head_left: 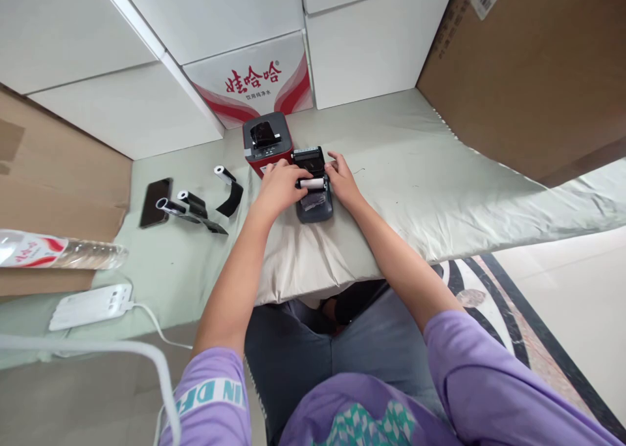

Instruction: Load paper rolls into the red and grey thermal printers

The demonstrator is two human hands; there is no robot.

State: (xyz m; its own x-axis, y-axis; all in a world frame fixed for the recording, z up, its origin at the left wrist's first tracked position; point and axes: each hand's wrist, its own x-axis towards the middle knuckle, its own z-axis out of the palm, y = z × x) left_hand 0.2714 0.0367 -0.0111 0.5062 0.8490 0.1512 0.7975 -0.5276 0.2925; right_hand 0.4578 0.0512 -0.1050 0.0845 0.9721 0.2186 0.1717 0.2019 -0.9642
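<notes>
Arms reach forward from purple short sleeves, both bare forearms stretched over a pale cloth-covered table (401, 172). The left hand (281, 186) lies palm down, fingers curled onto the left side of a small dark grey label printer with its lid open (313, 188), which sits on the cloth in front of a red and grey printer (267, 145). The right hand (342, 180) presses against the printer's right side, fingertips at a white paper roll (312, 183) lying in the open bay. Both hands grip the device between them. Two printers are in view. Left of them lie three small rolls with black tails (195, 205), one black phone (155, 201), one white power strip (90, 306) and one plastic water bottle (59, 250).
</notes>
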